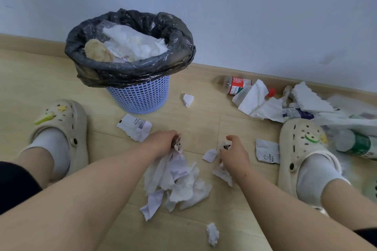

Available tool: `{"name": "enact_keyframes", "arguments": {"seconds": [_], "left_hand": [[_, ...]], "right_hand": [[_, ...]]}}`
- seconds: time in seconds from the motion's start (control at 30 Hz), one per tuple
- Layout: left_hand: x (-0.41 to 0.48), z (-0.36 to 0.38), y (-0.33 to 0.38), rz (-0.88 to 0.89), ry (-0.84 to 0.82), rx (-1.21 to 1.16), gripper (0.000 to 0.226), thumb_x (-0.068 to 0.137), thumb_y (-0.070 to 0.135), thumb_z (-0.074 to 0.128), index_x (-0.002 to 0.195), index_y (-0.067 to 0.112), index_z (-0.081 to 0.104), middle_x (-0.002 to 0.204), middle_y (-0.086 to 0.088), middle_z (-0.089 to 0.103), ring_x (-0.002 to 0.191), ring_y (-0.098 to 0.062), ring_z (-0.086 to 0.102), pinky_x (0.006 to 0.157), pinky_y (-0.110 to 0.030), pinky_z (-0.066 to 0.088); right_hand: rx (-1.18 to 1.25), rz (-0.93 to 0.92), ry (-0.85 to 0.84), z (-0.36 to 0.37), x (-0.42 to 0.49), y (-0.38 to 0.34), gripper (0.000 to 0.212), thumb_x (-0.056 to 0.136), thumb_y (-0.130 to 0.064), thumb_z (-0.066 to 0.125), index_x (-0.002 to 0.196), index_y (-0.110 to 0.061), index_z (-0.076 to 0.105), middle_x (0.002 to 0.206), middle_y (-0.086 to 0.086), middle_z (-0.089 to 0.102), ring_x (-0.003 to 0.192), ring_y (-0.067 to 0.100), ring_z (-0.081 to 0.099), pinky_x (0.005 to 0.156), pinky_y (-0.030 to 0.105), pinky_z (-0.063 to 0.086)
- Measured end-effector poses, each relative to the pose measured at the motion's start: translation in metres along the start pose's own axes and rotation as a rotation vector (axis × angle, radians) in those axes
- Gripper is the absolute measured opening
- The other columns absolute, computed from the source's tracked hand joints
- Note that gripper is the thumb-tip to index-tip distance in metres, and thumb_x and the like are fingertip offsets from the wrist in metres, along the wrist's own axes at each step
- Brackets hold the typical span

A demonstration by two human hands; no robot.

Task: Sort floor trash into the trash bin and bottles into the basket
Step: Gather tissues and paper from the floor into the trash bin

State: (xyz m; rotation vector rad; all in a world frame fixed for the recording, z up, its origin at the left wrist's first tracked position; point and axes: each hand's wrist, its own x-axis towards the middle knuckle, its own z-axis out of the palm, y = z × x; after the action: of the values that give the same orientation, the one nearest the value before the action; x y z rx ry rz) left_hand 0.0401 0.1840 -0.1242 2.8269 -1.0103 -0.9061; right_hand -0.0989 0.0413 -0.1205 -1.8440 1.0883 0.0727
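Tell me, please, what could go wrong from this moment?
1. The left hand grips a loose paper bundle; pieces may drop on the way.
2. The trash bin is already heaped near its rim, so more paper may spill.
3. A tissue partly covers the red-label bottle; it may be binned by mistake.

- trash bin at 11 o'clock — periwinkle-blue lattice, with a glossy black liner
- bottle at 2 o'clock — clear, red-and-white label, red cap
- second bottle at 3 o'clock, green label
- crumpled paper, white and pale lilac
- clogs, cream with yellow and green charms
- floor, pale wood grain
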Motion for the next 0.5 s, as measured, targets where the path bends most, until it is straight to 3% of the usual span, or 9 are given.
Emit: {"name": "enact_keyframes", "arguments": {"seconds": [0.1, 0.17, 0.27, 0.33, 0.4, 0.5], "left_hand": [[-0.009, -0.004, 0.005, -0.031, -0.034, 0.038, 0.024, 0.096, 0.015, 0.040, 0.115, 0.007, 0.052, 0.118, -0.010, 0.061, 0.108, -0.028, 0.056, 0.083, -0.032, 0.042], [-0.016, -0.018, 0.008, -0.046, 0.013, -0.004, 0.030, 0.098, 0.029, 0.043, 0.113, 0.007, 0.054, 0.117, -0.013, 0.061, 0.108, -0.029, 0.056, 0.077, -0.031, 0.040], [-0.029, -0.052, 0.012, -0.062, 0.121, -0.046, 0.048, 0.093, 0.053, 0.044, 0.112, 0.011, 0.058, 0.115, -0.010, 0.061, 0.108, -0.028, 0.055, 0.077, -0.029, 0.039], [-0.038, -0.075, 0.013, -0.082, 0.182, -0.064, 0.052, 0.089, 0.063, 0.040, 0.093, 0.015, 0.060, 0.102, -0.007, 0.062, 0.097, -0.026, 0.056, 0.072, -0.029, 0.039], [-0.050, -0.096, 0.013, -0.105, 0.236, -0.103, 0.060, 0.087, 0.068, 0.035, 0.071, 0.015, 0.058, 0.076, -0.004, 0.057, 0.074, -0.021, 0.053, 0.061, -0.028, 0.037], [-0.069, -0.119, 0.014, -0.103, 0.332, -0.275, 0.054, 0.091, 0.050, 0.047, 0.052, 0.013, 0.042, 0.056, -0.003, 0.048, 0.055, -0.018, 0.049, 0.047, -0.023, 0.036]], "right_hand": [[-0.012, -0.033, 0.000, -0.008, -0.006, -0.010, 0.045, 0.092, -0.005, 0.037, 0.135, -0.017, 0.038, 0.116, 0.014, 0.057, 0.100, 0.032, 0.062, 0.078, 0.035, 0.050], [-0.014, -0.068, -0.006, -0.013, -0.010, -0.020, 0.043, 0.090, -0.002, 0.035, 0.131, -0.014, 0.043, 0.110, 0.010, 0.054, 0.094, 0.034, 0.062, 0.078, 0.037, 0.053], [-0.048, -0.134, -0.052, -0.021, -0.015, -0.046, 0.038, 0.088, 0.000, 0.032, 0.118, -0.011, 0.052, 0.101, 0.007, 0.055, 0.075, 0.026, 0.058, 0.058, 0.028, 0.046], [-0.076, -0.192, -0.068, -0.025, -0.019, -0.067, 0.031, 0.086, 0.001, 0.032, 0.102, -0.013, 0.055, 0.094, 0.007, 0.057, 0.064, 0.017, 0.052, 0.049, 0.023, 0.036], [-0.066, -0.244, -0.063, -0.029, -0.025, -0.093, 0.028, 0.086, 0.001, 0.031, 0.094, -0.014, 0.054, 0.089, 0.008, 0.056, 0.063, 0.017, 0.050, 0.051, 0.024, 0.036], [-0.028, -0.296, -0.021, -0.032, -0.031, -0.126, 0.025, 0.088, -0.004, 0.028, 0.096, -0.012, 0.051, 0.086, 0.008, 0.055, 0.076, 0.024, 0.052, 0.064, 0.028, 0.041]]}}
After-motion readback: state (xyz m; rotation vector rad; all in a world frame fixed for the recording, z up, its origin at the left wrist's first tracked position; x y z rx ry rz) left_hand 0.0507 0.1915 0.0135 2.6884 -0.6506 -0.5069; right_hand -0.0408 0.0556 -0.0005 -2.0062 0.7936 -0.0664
